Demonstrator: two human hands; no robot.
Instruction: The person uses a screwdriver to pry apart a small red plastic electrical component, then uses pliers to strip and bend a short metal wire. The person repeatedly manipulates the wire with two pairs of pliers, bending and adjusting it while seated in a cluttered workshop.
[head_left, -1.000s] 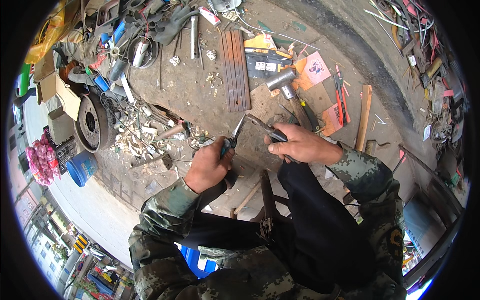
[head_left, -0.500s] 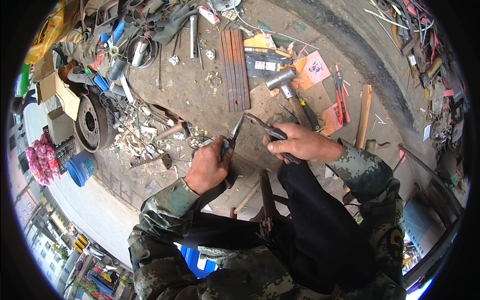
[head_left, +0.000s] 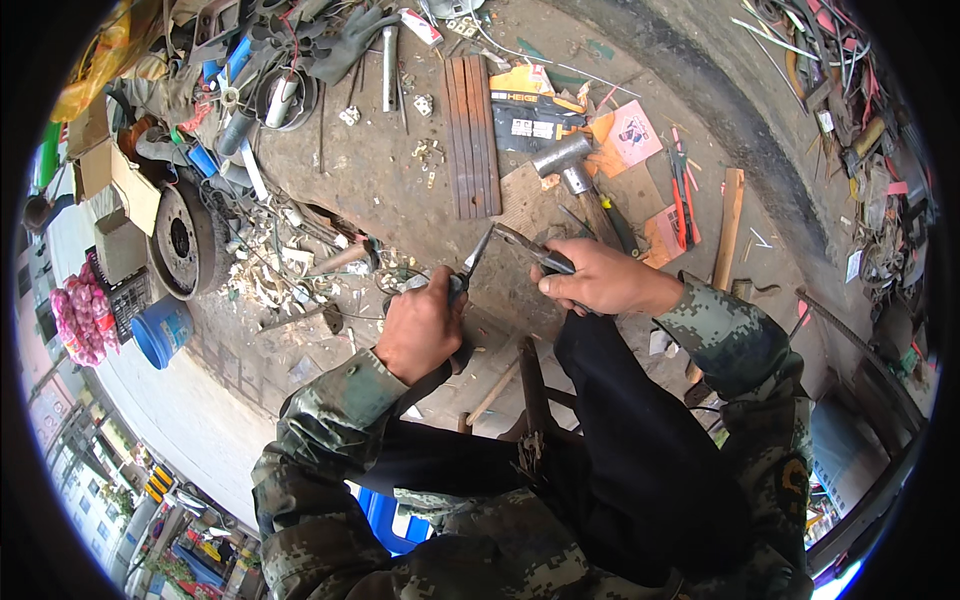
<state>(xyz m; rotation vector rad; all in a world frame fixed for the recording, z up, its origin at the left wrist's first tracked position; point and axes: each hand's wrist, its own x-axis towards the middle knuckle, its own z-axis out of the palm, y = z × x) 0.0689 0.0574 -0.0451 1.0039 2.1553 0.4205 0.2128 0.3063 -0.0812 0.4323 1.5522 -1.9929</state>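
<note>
My left hand is closed round a dark, pointed tool, apparently long-nose pliers, its tip angled up and right. My right hand grips a pair of pliers whose jaws reach leftward, close to that pointed tip. Anything tiny between the two tips is too small to make out. Beyond them lie a steel-headed hammer, rusty flat bars and red-handled cutters on pink card.
Wood chips, a wheel rim, a blue bucket and pink mesh sacks are at the left. A wooden strip and scrap piles are at the right. An upright wooden piece stands between my knees.
Both hands have risen very slightly with their tools, and the left tool's tip has shifted a little upward. Both grips look the same.
</note>
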